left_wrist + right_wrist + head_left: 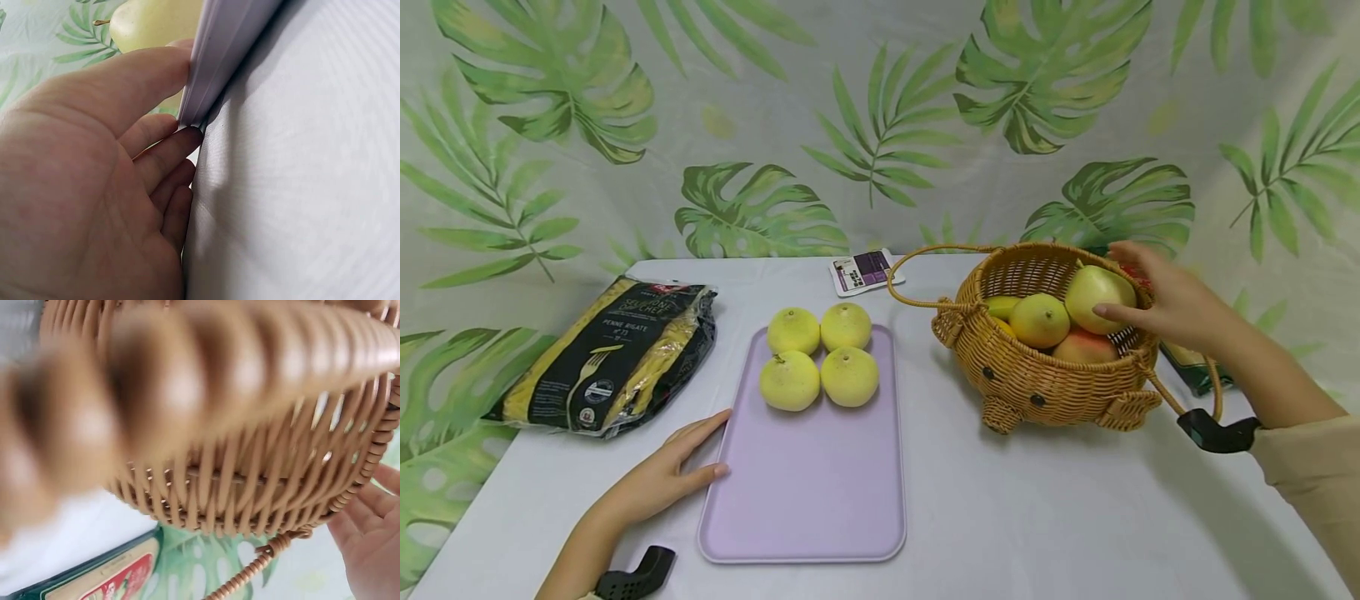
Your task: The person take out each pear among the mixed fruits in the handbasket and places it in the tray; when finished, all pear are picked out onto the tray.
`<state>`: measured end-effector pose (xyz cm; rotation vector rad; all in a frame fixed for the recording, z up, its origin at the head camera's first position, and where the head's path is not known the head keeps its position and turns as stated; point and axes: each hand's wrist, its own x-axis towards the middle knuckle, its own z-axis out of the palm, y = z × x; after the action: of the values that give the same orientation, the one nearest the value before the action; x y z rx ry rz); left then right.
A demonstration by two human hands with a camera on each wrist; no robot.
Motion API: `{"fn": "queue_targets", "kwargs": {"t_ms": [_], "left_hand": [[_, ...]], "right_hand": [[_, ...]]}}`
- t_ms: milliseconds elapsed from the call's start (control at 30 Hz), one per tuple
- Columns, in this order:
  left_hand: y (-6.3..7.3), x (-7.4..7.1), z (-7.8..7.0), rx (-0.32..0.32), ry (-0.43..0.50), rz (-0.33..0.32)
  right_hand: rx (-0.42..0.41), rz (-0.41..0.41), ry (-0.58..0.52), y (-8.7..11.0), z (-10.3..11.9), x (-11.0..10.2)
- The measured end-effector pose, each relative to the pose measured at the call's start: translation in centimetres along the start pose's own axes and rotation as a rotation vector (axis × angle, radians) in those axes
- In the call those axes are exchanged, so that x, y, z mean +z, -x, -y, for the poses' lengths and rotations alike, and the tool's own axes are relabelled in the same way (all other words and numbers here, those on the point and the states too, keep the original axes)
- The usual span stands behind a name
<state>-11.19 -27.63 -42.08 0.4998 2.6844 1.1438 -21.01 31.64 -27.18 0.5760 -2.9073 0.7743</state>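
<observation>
The right hand (1183, 296) reaches over the rim of a pig-shaped wicker basket (1015, 375), its thumb lying across the near side of a pale green pear (1097, 296) and its other fingers stretched beyond the top, spread well away from the thumb. Whether they pinch the pear I cannot tell, since its far side is hidden and the wrist view mostly catches blurred wicker. The pear sits high at the right of the opening, above a red-and-yellow fruit (1084, 347) and beside a smooth yellow fruit (1039, 322). The left hand (666, 471) rests at the left edge of a lilac tray (808, 492), thumb against the rim and fingers extended, slightly apart. Four round yellow fruits (790, 381) stand in two rows of two at the tray's far end (the near part is bare plastic). To the left lies a bag of penne rigate (625, 333); beyond the tray, a white-and-purple packet (861, 272) lies on the white worktop (1000, 517). A dark green package (1187, 364) shows partly behind the basket, and leaf-patterned cloth (895, 100) hangs behind everything.
</observation>
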Motion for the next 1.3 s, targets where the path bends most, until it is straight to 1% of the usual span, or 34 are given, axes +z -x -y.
{"fn": "queue_targets", "kwargs": {"t_ms": [167, 533, 733, 900, 1233, 1300], "left_hand": [[0.0, 0.0, 0.0, 0.001, 0.001, 0.001], [0.0, 0.0, 0.1, 0.003, 0.001, 0.000], [0.0, 0.1, 0.0, 0.009, 0.004, -0.001], [0.0, 0.0, -0.3, -0.003, 0.011, 0.004], [0.1, 0.0, -0.6, 0.008, 0.013, 0.008], [0.1, 0.0, -0.6, 0.012, 0.010, 0.008]], "right_hand": [[-0.004, 0.029, 0.023, -0.4, -0.3, 0.4], [0.019, 0.035, 0.046, -0.7, -1.0, 1.0], [0.032, 0.038, 0.064, -0.8, -0.9, 1.1], [0.053, 0.053, 0.059, -0.8, -0.7, 1.1], [0.010, 0.039, 0.076, -1.1, -0.8, 1.3], [0.013, 0.042, 0.086, -1.2, -0.8, 1.3]]}}
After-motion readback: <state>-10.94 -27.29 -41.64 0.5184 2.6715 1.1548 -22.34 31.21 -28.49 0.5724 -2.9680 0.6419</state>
